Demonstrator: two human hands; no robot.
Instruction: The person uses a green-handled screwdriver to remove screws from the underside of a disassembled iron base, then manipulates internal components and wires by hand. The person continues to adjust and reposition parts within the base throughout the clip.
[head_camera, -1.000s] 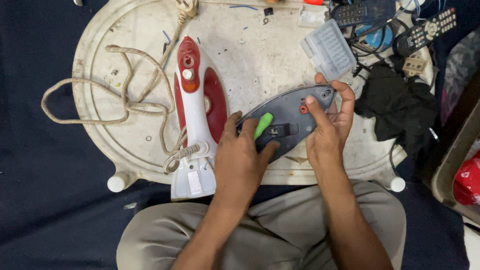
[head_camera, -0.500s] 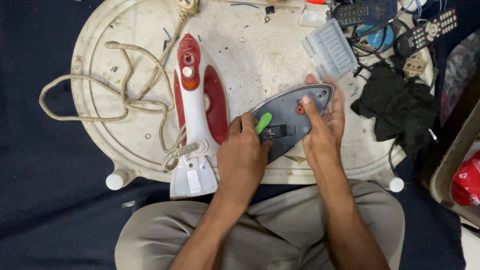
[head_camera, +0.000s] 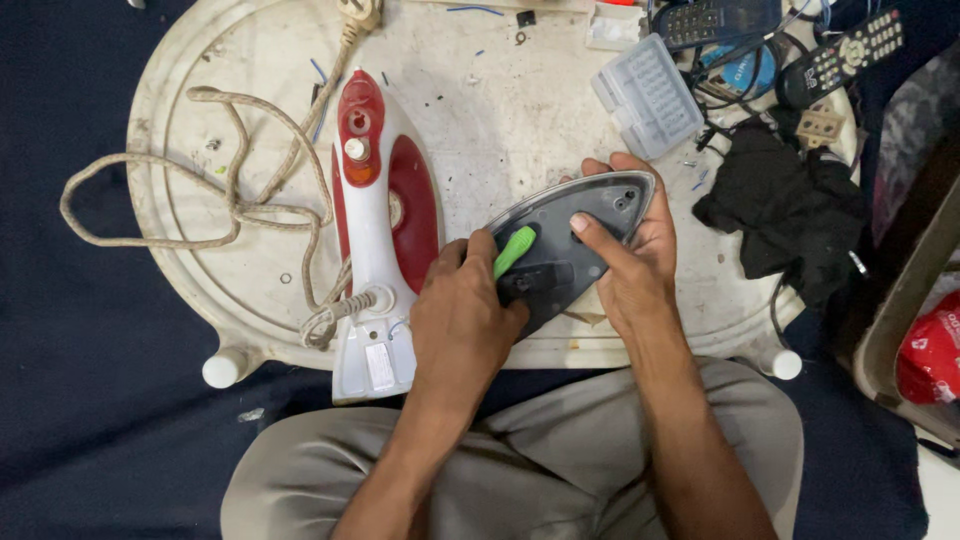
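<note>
The soleplate (head_camera: 570, 245), a grey pointed metal plate taken off the iron (head_camera: 375, 230), lies inner face up near the front edge of the round white table (head_camera: 180, 80), just right of the iron's red and white body. The right hand (head_camera: 630, 260) clasps it, fingers curled over the far rim and thumb pressed on the inner face, so the plate is pinned flat. The left hand (head_camera: 460, 320) is closed around a green-handled screwdriver (head_camera: 514, 250), its tip hidden among the dark fittings at the plate's middle. The plate looks stiff, fairly heavy and smooth underneath, so it would likely slide unless held by its rim, as it is here; its edges and point seem the safest places to grip. The beige cord (head_camera: 200, 200) loops over the table's left side, and a clear plastic box (head_camera: 648, 95), two remotes (head_camera: 840, 55) and a black cloth (head_camera: 780, 210) lie to the right. Against the picture from a second ago, the hands and plate have scarcely shifted; the screwdriver handle leans a little differently.
</note>
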